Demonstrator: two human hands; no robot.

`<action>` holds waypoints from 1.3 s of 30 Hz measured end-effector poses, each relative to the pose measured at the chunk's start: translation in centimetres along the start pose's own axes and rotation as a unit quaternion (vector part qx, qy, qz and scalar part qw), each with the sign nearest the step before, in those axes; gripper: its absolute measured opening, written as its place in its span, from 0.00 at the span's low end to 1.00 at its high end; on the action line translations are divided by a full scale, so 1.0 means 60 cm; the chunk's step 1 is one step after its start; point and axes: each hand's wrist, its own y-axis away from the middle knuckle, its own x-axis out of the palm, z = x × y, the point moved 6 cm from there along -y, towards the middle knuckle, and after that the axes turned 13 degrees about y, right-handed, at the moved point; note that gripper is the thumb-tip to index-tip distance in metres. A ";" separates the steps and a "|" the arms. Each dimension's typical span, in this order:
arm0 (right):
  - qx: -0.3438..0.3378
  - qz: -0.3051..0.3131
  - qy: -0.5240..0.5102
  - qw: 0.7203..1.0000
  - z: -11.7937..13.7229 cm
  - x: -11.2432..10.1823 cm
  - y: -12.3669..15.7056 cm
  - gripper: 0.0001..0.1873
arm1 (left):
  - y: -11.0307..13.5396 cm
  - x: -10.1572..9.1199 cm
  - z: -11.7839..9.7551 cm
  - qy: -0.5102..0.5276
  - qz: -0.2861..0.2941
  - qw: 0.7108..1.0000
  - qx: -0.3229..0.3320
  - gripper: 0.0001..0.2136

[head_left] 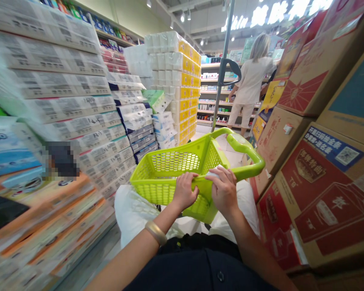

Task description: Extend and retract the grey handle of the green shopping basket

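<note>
Lime-green plastic shopping basket (pixel 159 190), open-topped, perforated walls, thick smooth rim: one. Located in front of the wearer, between two knees in white cloth (pixel 130 208).

Handling, by judgement: the work appears to be holding the rim steady while pressing white material to it. Best done with the left hand firm on the rim so the basket does not roll or tip, and the right fingertips flat and even, kept clear of the wall's holes.

Position: the rim lies directly under both hands; the hollow extends beyond them, mostly toward the left; the thick curved green handle (pixel 256 163) stands just beyond the right hand, to its right.

Left hand (pixel 185 189): fingers curled over the near rim, thumb against the outer wall; gold-coloured bangle (pixel 155 232) on the forearm.

Right hand (pixel 225 186): half closed, fingers bent over the rim near the handle, a soft white scrap (pixel 211 173) beneath the fingertips; its exact nature cannot be told.

Surroundings: grey metal pole with looped grip (pixel 221 74), behind the basket; plastic-wrapped white packs (pixel 57 60), left; printed brown-and-red cardboard cartons (pixel 327 194), right.
</note>
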 end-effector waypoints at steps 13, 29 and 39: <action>0.017 -0.028 0.027 0.999 -0.018 -0.011 -0.006 0.17 | 0.002 0.001 0.001 -0.004 -0.010 1.000 0.000 0.16; 0.032 -0.045 0.026 0.998 -0.037 -0.023 -0.014 0.16 | 0.003 0.002 0.003 -0.010 -0.009 1.000 0.011 0.17; 0.081 -0.127 0.068 0.986 -0.094 -0.057 -0.030 0.15 | 0.004 0.001 0.001 -0.007 -0.014 1.000 0.019 0.18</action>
